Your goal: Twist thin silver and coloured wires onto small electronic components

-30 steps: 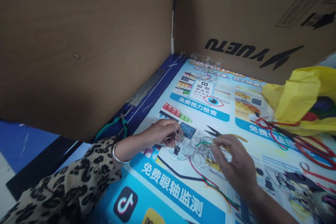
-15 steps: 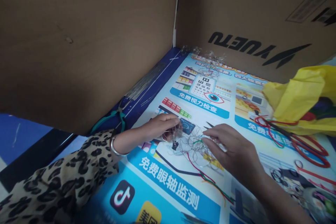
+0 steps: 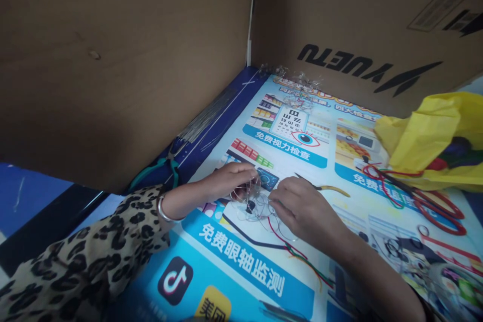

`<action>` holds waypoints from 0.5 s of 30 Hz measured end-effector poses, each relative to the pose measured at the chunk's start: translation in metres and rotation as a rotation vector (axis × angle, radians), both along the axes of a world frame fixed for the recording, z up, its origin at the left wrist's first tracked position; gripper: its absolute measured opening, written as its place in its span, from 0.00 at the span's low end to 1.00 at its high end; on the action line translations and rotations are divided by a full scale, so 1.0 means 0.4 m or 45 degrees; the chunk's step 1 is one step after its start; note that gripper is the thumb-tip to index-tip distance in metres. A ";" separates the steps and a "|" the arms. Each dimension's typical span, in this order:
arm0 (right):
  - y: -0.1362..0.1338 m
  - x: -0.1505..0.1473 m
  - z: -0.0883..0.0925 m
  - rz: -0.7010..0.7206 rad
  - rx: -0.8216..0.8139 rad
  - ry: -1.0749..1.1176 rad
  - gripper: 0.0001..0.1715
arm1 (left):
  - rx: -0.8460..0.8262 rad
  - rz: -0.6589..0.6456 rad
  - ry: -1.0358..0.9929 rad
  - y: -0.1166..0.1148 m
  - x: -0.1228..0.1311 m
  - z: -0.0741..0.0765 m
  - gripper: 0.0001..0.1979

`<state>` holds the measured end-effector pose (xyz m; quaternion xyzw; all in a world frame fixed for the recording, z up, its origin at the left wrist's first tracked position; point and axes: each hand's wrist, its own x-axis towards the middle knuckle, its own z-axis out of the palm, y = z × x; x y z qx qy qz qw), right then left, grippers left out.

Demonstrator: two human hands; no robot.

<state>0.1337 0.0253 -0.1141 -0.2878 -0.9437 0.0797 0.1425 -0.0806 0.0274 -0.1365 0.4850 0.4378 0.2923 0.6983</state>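
Note:
My left hand, in a leopard-print sleeve with a silver bangle, pinches thin silver wire rings on a printed poster. My right hand lies over the same tangle of wire loops, fingers curled onto it, touching the left hand's fingertips. Red and green wires trail out from under the right hand toward the near edge. Small yellow-handled pliers lie just behind the right hand.
Cardboard walls stand at the left and the back. A bundle of straight wires and teal-handled pliers lie along the left wall. A yellow bag and red loops sit at right. Clear bits lie in the far corner.
My right hand has slid left over the wire tangle until it meets my left hand, uncovering the yellow-handled pliers. The left hand has stayed put.

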 end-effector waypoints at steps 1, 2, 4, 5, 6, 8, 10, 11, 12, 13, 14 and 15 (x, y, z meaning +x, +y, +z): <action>-0.001 0.000 0.001 0.008 -0.007 0.004 0.13 | 0.004 0.000 -0.003 0.000 0.000 0.000 0.17; -0.003 0.000 0.003 0.018 -0.008 0.003 0.12 | 0.007 0.005 -0.004 0.000 0.000 0.001 0.17; -0.006 -0.002 0.007 0.032 -0.001 -0.026 0.11 | 0.015 0.015 0.006 -0.001 0.001 0.003 0.17; -0.008 -0.004 0.008 0.034 0.008 -0.051 0.11 | 0.017 0.016 0.013 -0.001 0.002 0.004 0.17; -0.009 -0.007 0.009 0.031 0.019 -0.080 0.11 | 0.020 0.012 0.017 -0.002 0.003 0.005 0.17; -0.012 -0.014 0.007 0.006 0.055 -0.132 0.10 | 0.030 -0.006 0.022 -0.003 0.004 0.007 0.18; -0.014 -0.023 0.002 -0.019 0.107 -0.161 0.07 | 0.036 -0.016 0.037 -0.004 0.005 0.008 0.18; -0.015 -0.026 -0.002 -0.023 0.135 -0.164 0.06 | 0.037 -0.018 0.045 -0.004 0.005 0.009 0.18; -0.015 -0.030 -0.005 -0.023 0.161 -0.159 0.07 | 0.038 -0.021 0.050 -0.004 0.005 0.011 0.18; -0.015 -0.031 -0.009 -0.019 0.180 -0.148 0.09 | 0.039 -0.022 0.053 -0.004 0.006 0.012 0.18; -0.015 -0.032 -0.012 -0.017 0.189 -0.126 0.11 | 0.042 -0.025 0.055 -0.004 0.006 0.015 0.17; -0.014 -0.031 -0.014 -0.019 0.182 -0.089 0.12 | 0.046 -0.026 0.059 -0.004 0.006 0.017 0.17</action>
